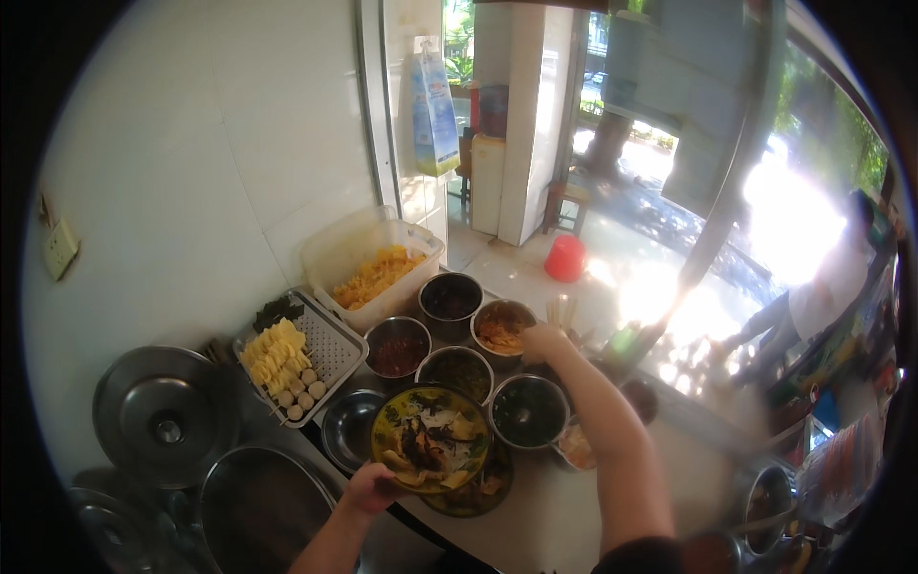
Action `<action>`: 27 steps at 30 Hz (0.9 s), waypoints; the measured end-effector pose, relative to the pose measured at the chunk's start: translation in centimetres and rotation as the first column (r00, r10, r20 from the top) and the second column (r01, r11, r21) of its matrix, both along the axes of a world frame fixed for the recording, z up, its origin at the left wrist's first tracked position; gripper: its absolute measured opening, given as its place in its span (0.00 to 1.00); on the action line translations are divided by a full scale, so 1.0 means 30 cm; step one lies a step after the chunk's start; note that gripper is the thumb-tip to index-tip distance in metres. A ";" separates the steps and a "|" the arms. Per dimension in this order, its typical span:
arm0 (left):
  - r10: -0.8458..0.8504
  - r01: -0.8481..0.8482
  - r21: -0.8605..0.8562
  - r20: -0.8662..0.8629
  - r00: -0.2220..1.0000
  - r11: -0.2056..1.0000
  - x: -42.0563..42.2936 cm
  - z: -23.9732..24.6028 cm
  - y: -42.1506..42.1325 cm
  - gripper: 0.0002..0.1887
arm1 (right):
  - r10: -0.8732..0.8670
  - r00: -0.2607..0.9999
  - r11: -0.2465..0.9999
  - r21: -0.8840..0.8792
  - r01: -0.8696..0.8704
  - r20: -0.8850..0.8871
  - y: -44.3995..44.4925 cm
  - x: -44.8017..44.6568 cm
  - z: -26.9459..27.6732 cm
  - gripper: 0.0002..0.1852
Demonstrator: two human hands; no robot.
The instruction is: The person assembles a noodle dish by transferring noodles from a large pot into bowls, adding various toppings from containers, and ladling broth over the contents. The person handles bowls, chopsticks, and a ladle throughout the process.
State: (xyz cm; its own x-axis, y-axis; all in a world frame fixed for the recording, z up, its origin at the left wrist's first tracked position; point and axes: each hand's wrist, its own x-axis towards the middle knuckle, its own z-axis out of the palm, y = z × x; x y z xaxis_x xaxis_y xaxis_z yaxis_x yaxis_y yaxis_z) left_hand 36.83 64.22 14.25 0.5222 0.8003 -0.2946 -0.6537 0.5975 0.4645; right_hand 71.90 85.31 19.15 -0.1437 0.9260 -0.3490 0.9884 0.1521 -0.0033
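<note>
My left hand (373,488) grips the near rim of a yellow patterned bowl (482,423) and holds it tilted above the counter. White noodles, yellowish pieces and dark strips of food (423,445) lie in it. Partly hidden beneath is a second yellow bowl (495,488) with food inside. My right hand (543,343) reaches out to the right edge of a steel bowl of orange-red shredded food (500,336). Its fingers are too blurred to show whether they hold anything. Close by are steel bowls of chopped greens (529,412), dark green food (457,373) and red sauce (398,348).
A perforated tray (337,362) bears skewered balls and yellow slices. Behind it stands a plastic tub of yellow crisp pieces (380,276). A large steel pot (262,516) and lid (161,416) occupy the left. Further off are a red bucket (565,258) and a person (828,301).
</note>
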 end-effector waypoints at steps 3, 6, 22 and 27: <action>0.001 -0.001 0.006 0.020 1.000 1.000 0.019 0.034 -0.013 0.28 | 0.176 0.984 0.984 -0.018 -0.176 -0.015 -0.021 0.007 -0.024 0.14; -0.002 0.002 0.005 -0.033 0.999 1.000 -0.009 0.050 -0.009 0.29 | 0.186 0.977 0.981 0.067 -0.180 -0.107 -0.074 0.043 -0.034 0.12; 0.044 -0.050 -0.065 -0.084 0.995 0.997 0.100 0.037 0.261 0.30 | 0.191 0.794 0.897 0.431 0.098 -0.577 -0.561 0.148 0.280 0.14; 0.094 -0.098 -0.086 -0.052 0.994 0.992 0.174 -0.005 0.366 0.28 | 0.180 0.786 0.950 0.312 0.018 -0.591 -0.595 0.123 0.341 0.17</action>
State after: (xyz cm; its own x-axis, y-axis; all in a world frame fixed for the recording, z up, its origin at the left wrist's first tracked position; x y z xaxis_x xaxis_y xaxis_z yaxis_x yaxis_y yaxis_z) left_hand 42.05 75.19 14.09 0.4281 0.8157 -0.3890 -0.6881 0.5732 0.4449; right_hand 75.60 67.46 29.37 -0.3123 0.9431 0.1146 0.7779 0.3231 -0.5391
